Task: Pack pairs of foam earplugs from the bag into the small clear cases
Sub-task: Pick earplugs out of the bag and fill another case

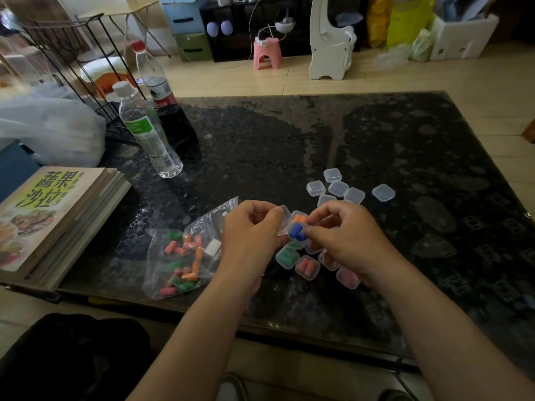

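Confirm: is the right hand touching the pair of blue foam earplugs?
Touching. The head view shows the right hand pinching the blue foam earplugs, its fingertips pressed against them.

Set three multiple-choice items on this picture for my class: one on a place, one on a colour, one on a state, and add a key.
1. Where does the bag of loose foam plugs lie?
A. On the table, left of the left hand
B. On the floor
C. Inside the wire rack

2. What colour are the pinched earplugs in the right hand?
A. Orange
B. Blue
C. Green

3. How is the white-capped bottle placed?
A. Lying on its side
B. Upright, cap off
C. Upright, cap on

Key
1 A: the bag rests on the dark tabletop beside that hand.
2 B: blue foam shows at the fingertips, at the clear case that the left hand holds.
3 C: it stands on its base with the cap in place.
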### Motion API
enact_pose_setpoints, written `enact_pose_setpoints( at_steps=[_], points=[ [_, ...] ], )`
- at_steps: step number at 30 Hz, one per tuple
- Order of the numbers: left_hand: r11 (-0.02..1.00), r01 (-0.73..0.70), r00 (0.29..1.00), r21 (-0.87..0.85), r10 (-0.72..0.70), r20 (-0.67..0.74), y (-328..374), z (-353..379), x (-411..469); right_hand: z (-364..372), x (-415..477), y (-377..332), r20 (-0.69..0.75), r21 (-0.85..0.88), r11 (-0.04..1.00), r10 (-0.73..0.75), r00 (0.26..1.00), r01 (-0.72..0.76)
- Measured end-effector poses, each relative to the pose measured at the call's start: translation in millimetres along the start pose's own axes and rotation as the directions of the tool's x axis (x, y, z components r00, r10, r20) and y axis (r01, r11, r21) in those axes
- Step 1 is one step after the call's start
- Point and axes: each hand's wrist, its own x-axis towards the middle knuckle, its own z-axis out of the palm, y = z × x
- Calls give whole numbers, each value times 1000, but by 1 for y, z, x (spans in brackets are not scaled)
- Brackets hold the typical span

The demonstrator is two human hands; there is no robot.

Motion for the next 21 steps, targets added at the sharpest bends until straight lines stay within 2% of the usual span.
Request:
enact_pose_setpoints(
  at_steps=[5,13,18,21],
  points=[
    [999,-26,999,32,25,23,0,0,-2,1,-1,-3,-8,20,999,32,999,-32],
    [985,-132,973,113,106,205,-2,-1,-5,1,-3,-3,-4,132,990,59,998,-58],
    [981,-149,969,125,119,219,-3,0,-3,1,-3,-4,16,156,985,68,998,-69],
    [960,-200,963,197,155,222,-4,-1,-3,3,-2,-6,18,211,971,109,994,-110]
  ],
)
